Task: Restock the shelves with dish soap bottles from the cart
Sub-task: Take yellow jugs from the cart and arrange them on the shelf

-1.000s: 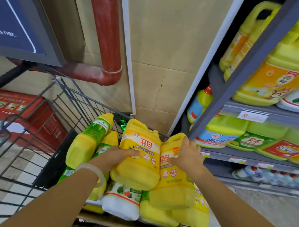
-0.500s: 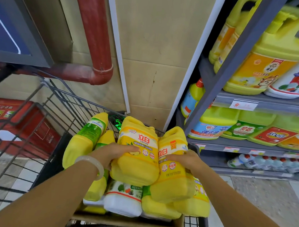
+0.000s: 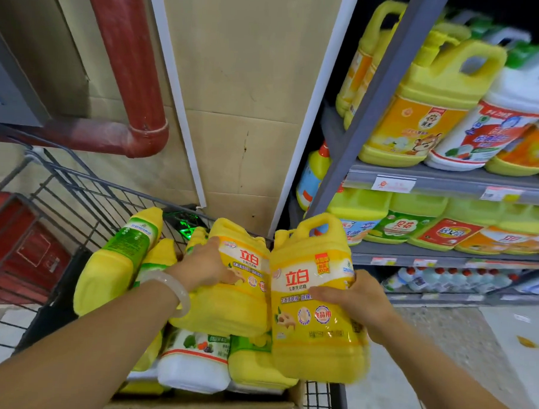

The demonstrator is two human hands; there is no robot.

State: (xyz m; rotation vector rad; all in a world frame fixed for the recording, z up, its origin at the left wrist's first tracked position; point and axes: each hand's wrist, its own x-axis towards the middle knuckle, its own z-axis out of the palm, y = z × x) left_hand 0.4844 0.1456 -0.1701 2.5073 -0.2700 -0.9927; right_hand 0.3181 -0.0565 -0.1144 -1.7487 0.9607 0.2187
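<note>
Two big yellow dish soap jugs sit at the top of the pile in the wire cart. My left hand grips the left jug by its upper side. My right hand holds the right jug around its labelled middle, upright and raised a little above the pile. Under them lie more yellow and white soap bottles, and a green-labelled yellow bottle leans at the cart's left. The grey shelf unit stands to the right, stocked with jugs.
A red pipe runs down the beige wall behind the cart. A grey shelf post slants just above the right jug. A red box stands left of the cart. Water bottles fill the lowest shelf; bare floor lies bottom right.
My right hand has lifted its jug up and toward the right, off the pile. My left hand has slid higher on the left jug. The view has swung toward the shelves.
</note>
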